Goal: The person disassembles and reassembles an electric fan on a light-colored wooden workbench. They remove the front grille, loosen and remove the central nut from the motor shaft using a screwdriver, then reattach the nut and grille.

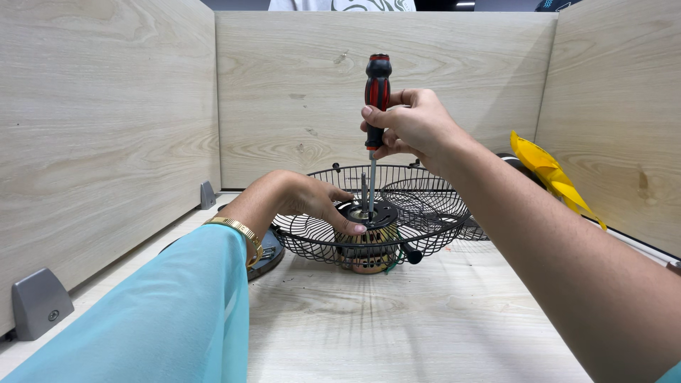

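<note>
Head view: right hand (415, 128) clenched round the red-and-black screwdriver handle (377, 92), held upright, steel shaft running down to the black round motor plate (372, 211) at the hub of the black wire fan guard (369, 227). Tip sits on the plate – I can't see a screw head. Left hand (305, 198) at 9 o'clock of the hub, fingers pressed on the plate, steadying, not gripping anything. Copper-wound motor (367, 257) under the guard, resting on the light wood bench (425, 326). My read – fastening at the hub is mid-way. Second guard (433, 202) and yellow fan blade (550, 174) at 3 o'clock, both lying apart from the motor.
</note>
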